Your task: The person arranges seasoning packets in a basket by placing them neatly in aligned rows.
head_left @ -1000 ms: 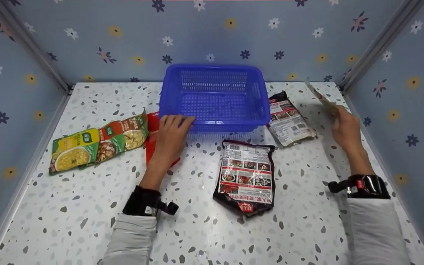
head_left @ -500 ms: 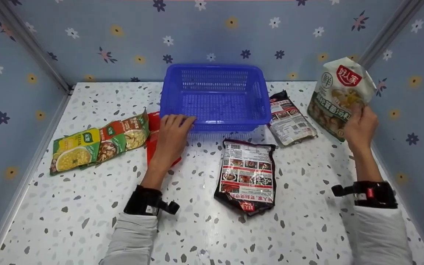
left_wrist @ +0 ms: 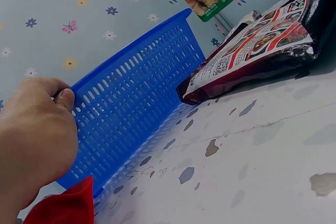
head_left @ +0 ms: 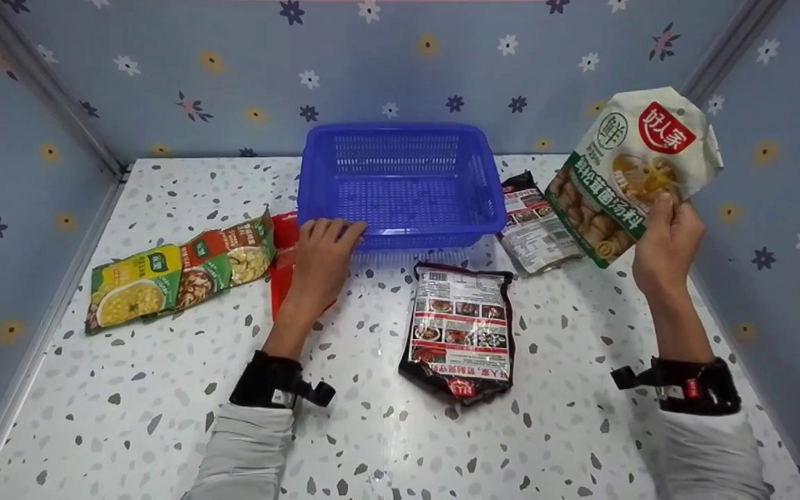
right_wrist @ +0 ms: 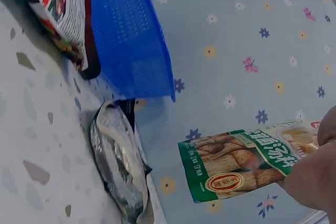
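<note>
My right hand [head_left: 667, 243] pinches a green and white soup seasoning packet [head_left: 632, 167] by its lower right edge, raised above the table with its printed front showing. In the right wrist view the packet [right_wrist: 231, 166] hangs in front of the patterned wall. My left hand [head_left: 323, 267] grips the front left rim of a blue plastic basket [head_left: 400, 232], thumb outside the wall in the left wrist view. The basket holds nothing. Under my left wrist lies a red packet [head_left: 282, 278], partly covered by the hand.
A black-edged packet [head_left: 462, 333] lies in front of the basket; a smaller one [head_left: 542, 232] lies at its right. Overlapping yellow-green [head_left: 132, 288] and brown-green packets [head_left: 247, 257] lie at left. Patterned walls [head_left: 400, 62] enclose the back and sides.
My right hand has turned the soup seasoning packet from edge-on to front-facing and raised it, then brought it slightly left. My left hand stays on the basket rim.
</note>
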### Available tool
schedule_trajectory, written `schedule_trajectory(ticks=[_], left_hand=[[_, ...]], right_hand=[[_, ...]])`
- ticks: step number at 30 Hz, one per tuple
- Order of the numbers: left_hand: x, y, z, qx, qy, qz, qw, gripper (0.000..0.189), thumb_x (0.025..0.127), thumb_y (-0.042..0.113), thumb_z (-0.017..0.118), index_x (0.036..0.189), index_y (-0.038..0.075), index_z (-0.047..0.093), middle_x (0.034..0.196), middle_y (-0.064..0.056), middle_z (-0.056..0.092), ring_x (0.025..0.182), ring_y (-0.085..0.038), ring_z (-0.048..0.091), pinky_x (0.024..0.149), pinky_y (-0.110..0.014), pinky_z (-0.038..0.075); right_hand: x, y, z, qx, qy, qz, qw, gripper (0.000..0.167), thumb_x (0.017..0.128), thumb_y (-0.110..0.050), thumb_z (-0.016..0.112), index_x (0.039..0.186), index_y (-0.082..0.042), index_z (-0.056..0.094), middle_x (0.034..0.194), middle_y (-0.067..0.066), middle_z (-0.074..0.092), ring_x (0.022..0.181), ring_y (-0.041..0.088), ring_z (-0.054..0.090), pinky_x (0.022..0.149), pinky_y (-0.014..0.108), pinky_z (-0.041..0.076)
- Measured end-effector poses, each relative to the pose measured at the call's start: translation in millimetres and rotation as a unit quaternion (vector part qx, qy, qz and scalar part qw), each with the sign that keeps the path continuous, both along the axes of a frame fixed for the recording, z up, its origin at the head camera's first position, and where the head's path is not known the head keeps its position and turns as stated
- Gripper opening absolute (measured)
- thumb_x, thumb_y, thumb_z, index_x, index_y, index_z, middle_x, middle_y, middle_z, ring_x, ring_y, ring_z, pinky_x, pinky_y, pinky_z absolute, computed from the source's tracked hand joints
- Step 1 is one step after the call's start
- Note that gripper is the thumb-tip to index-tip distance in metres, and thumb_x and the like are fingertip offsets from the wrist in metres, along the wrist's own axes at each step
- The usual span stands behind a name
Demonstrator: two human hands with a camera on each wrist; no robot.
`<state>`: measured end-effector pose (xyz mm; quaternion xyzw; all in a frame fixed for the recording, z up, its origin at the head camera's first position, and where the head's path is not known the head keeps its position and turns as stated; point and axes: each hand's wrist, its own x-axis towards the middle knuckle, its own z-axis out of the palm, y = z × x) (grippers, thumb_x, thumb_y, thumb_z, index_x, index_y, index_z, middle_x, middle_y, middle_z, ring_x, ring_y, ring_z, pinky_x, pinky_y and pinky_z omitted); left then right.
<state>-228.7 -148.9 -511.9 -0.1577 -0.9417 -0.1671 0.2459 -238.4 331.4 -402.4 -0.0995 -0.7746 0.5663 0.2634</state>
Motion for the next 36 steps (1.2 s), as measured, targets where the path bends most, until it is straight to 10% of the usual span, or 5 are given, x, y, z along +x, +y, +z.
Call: schedule_trajectory(ticks=[4,12,18,26,36], left_hand=[[0.4,0.3,0.2,-0.004,0.005,-0.001,1.0000,0.032,0.117,0.022,0.061,0.145,0.012,0.074,0.129,-0.016,0.079,0.118,-0.040,0.067,0.112,-0.058,0.046],[1.4,1.2,0.5,-0.001,0.002,0.001,1.0000,0.033,0.117,0.022,0.062,0.146,0.012,0.074,0.129,-0.016,0.079,0.117,-0.040,0.066,0.112,-0.058,0.046],[0.6,1.8,0.5,0.001,0.007,-0.003,1.0000,0.032,0.116,0.022,0.062,0.144,0.012,0.074,0.128,-0.016,0.079,0.115,-0.039,0.066,0.111,-0.057,0.047],[-1.3,2.6,1.3,0.007,0.013,-0.011,0.9998,0.032,0.116,0.023,0.063,0.144,0.013,0.075,0.128,-0.015,0.079,0.115,-0.038,0.066,0.110,-0.057,0.046],[-0.4,1.8,0.8,-0.003,0.006,-0.001,1.0000,0.032,0.117,0.023,0.061,0.145,0.013,0.074,0.130,-0.015,0.079,0.118,-0.039,0.067,0.111,-0.056,0.046]], right_hand=[[1.0,-24.1,12.3,-0.052,0.055,0.028,0.9967,0.031,0.123,-0.025,0.043,0.096,-0.014,0.054,0.083,-0.002,0.040,0.075,0.014,0.035,0.075,0.029,0.031],[-11.7,-82.8,35.5,-0.175,0.139,0.095,0.9701,0.023,0.122,-0.012,0.043,0.112,-0.004,0.063,0.109,0.007,0.062,0.098,0.019,0.054,0.086,0.031,0.046],[-32.7,-120.0,39.7,-0.189,0.162,0.103,0.9631,0.031,0.122,-0.008,0.041,0.095,-0.007,0.058,0.088,0.001,0.049,0.082,0.013,0.043,0.079,0.028,0.040],[-55.4,-149.3,36.0,-0.181,0.151,0.120,0.9643,0.037,0.123,-0.010,0.039,0.141,0.013,0.062,0.132,0.020,0.072,0.121,0.021,0.069,0.107,0.032,0.057],[-79.8,-176.1,14.1,-0.109,0.071,0.107,0.9857,0.042,0.124,-0.014,0.038,0.151,0.008,0.061,0.149,0.026,0.069,0.140,0.028,0.067,0.117,0.033,0.054]])
